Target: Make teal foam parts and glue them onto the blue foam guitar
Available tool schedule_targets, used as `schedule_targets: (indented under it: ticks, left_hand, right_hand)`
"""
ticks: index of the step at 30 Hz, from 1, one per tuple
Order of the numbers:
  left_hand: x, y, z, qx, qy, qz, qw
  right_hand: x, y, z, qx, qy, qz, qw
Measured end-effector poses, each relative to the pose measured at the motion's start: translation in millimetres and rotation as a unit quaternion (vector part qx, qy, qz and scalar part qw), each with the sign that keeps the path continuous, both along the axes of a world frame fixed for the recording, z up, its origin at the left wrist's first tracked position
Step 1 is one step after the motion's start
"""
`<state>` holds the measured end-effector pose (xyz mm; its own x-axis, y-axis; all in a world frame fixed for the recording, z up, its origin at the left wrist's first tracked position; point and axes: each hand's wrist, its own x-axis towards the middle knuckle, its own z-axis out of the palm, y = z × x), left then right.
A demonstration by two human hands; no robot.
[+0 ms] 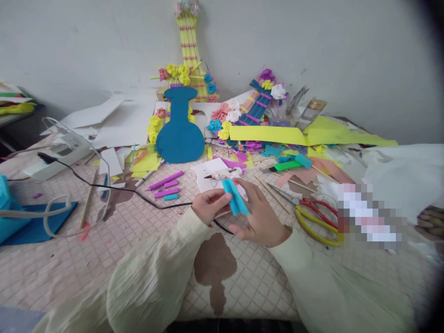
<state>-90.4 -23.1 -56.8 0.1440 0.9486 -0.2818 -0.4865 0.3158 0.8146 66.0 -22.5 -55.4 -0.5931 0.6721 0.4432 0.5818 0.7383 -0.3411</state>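
Note:
Between my two hands is a small light-blue piece of paper (236, 198), creased lengthwise and held above the table. My left hand (210, 204) pinches its left edge between thumb and fingers. On the other side, my right hand (262, 213) has its fingers behind the paper's upper right edge, with the thumb lower and apart. Just behind the hands lie a glue gun (222, 175) and a white sheet (204, 173). Purple folded strips (166, 181) and a short blue strip (171, 197) rest left of my left hand.
A blue guitar-shaped cutout (180, 134) leans upright at the back, before a yellow paper guitar (189, 41) with flowers. Scissors (305, 203), red-and-yellow handled pliers (315, 226) and a green cutter (286, 165) lie at right. A black cord (132, 188) crosses from the power strip (58, 159).

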Motion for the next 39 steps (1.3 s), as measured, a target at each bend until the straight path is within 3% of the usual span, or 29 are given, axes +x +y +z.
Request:
schedule_targets:
  ticks: [14,31,35,39]
  left_hand:
    - [2,-2,2.3,-0.003,0.009,0.017,1.000]
    - [1,0,-4.1,0.022,0.037,0.022,0.999]
    - [1,0,-3.6,0.018,0.034,0.019,0.999]
    - [2,-1,-3.0,0.015,0.016,0.015,1.000]
  right_hand:
    - [-3,-6,-3.9,-0.050,0.076,0.044,0.995]
    - [-4,-6,4.9,0.018,-0.017,0.006,1.000]
    - [-4,-7,3.1,-0.007,-0.003,0.009,1.000]
    - [-3,-8,-1.6,-0.077,0.079,0.039,0.993]
